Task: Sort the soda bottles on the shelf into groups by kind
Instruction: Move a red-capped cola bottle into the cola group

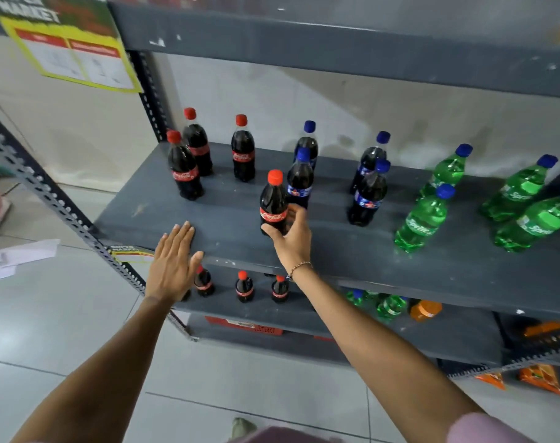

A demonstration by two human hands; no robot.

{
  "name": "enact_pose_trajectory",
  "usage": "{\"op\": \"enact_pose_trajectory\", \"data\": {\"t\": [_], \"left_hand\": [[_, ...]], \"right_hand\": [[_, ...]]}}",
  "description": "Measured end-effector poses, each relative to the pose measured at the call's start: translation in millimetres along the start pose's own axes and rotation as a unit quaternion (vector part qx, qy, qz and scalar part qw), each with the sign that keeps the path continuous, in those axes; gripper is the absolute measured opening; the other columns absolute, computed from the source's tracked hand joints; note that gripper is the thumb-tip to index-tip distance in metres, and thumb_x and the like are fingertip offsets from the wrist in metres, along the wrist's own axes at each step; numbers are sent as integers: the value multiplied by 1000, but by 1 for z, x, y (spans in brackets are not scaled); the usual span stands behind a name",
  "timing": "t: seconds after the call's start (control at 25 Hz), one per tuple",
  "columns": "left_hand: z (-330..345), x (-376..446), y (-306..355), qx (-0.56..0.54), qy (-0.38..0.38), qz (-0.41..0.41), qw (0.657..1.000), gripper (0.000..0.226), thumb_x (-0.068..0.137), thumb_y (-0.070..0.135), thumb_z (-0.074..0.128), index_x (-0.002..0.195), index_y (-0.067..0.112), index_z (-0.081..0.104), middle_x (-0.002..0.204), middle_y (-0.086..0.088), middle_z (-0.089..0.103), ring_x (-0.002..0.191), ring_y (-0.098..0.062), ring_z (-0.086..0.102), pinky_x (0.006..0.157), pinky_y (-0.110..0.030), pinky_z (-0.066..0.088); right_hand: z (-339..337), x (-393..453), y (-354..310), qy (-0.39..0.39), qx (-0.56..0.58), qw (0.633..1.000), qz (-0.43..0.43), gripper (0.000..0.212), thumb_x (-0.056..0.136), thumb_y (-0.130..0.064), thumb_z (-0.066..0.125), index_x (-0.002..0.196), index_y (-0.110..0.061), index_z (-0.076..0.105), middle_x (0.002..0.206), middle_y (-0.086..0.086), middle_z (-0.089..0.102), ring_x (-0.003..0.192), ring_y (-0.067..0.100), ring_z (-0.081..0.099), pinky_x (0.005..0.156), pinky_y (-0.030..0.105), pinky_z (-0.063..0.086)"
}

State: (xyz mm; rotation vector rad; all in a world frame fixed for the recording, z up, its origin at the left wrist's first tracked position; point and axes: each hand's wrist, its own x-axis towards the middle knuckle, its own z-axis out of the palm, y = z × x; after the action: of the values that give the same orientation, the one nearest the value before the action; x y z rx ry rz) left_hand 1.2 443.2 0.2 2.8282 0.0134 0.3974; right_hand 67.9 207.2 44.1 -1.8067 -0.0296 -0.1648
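On the grey shelf point(227, 219) stand three red-capped cola bottles point(189, 167) at the back left. Several dark blue-capped cola bottles point(368, 196) stand in the middle, and several green Sprite bottles point(422, 219) on the right. My right hand point(293, 238) is wrapped around the base of a fourth red-capped cola bottle point(273, 203), which stands upright just left of a blue-capped bottle point(300, 179). My left hand point(173, 260) lies flat, fingers spread, on the shelf's front edge and holds nothing.
The lower shelf point(320, 314) holds small cola bottles point(244, 286), green bottles and an orange bottle point(425, 310). A slotted metal upright point(48, 193) slants at the left. Orange snack packs point(541, 375) lie at the bottom right. White paper point(16, 257) lies on the tiled floor.
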Motion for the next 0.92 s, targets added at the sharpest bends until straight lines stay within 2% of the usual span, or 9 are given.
{"op": "enact_pose_trajectory", "data": {"t": [0.12, 0.24, 0.4, 0.56, 0.72, 0.8, 0.92], "left_hand": [[1, 1, -11, -8, 3, 2, 1000, 72, 95, 53, 12, 139, 2, 39, 148, -16, 38, 139, -30, 29, 114, -41, 17], [5, 1, -12, -12, 5, 0, 1000, 68, 97, 49, 15, 138, 2, 40, 147, -16, 39, 138, -31, 31, 113, -41, 17], [7, 1, -17, -19, 10, 1, 1000, 64, 97, 47, 18, 139, 3, 37, 147, -14, 38, 138, -30, 28, 114, -36, 11], [9, 1, -18, -23, 20, 6, 1000, 65, 97, 49, 16, 139, 4, 38, 148, -14, 38, 138, -29, 28, 114, -34, 8], [9, 3, -20, -17, 31, 14, 999, 63, 97, 47, 18, 138, 3, 39, 147, -14, 39, 138, -29, 29, 114, -36, 10], [9, 3, -19, -13, 35, 8, 999, 60, 97, 42, 23, 138, 3, 39, 147, -14, 39, 139, -29, 28, 116, -36, 9], [12, -2, -6, -9, 48, -10, 999, 55, 96, 34, 25, 138, 1, 40, 146, -15, 41, 139, -29, 29, 117, -36, 8]], "right_hand": [[52, 17, -12, -3, -6, 1000, 5, 51, 68, -14, 77, 109, -12, 47, 109, 11, 64, 98, 22, 62, 88, 35, 52], [84, 33, -19, 38, -9, 999, 3, 52, 68, -10, 76, 112, -6, 48, 111, 17, 64, 101, 29, 61, 90, 43, 50], [106, 50, -26, 67, -12, 998, 10, 50, 69, -10, 76, 110, -6, 48, 109, 16, 65, 100, 28, 61, 89, 44, 50], [109, 56, -30, 53, -21, 998, 9, 52, 67, -11, 78, 110, -6, 49, 110, 16, 64, 102, 28, 61, 92, 45, 50], [104, 43, -33, 14, -36, 999, -3, 73, 68, -21, 79, 127, -4, 38, 129, 17, 54, 120, 26, 50, 102, 39, 42], [93, 23, -24, 6, -61, 998, 0, 61, 74, -25, 74, 123, -6, 43, 128, 14, 53, 120, 25, 48, 98, 34, 40], [50, -9, -4, 56, -76, 995, 18, 19, 80, -15, 67, 94, -5, 58, 98, 14, 67, 93, 26, 63, 75, 24, 45]]}}
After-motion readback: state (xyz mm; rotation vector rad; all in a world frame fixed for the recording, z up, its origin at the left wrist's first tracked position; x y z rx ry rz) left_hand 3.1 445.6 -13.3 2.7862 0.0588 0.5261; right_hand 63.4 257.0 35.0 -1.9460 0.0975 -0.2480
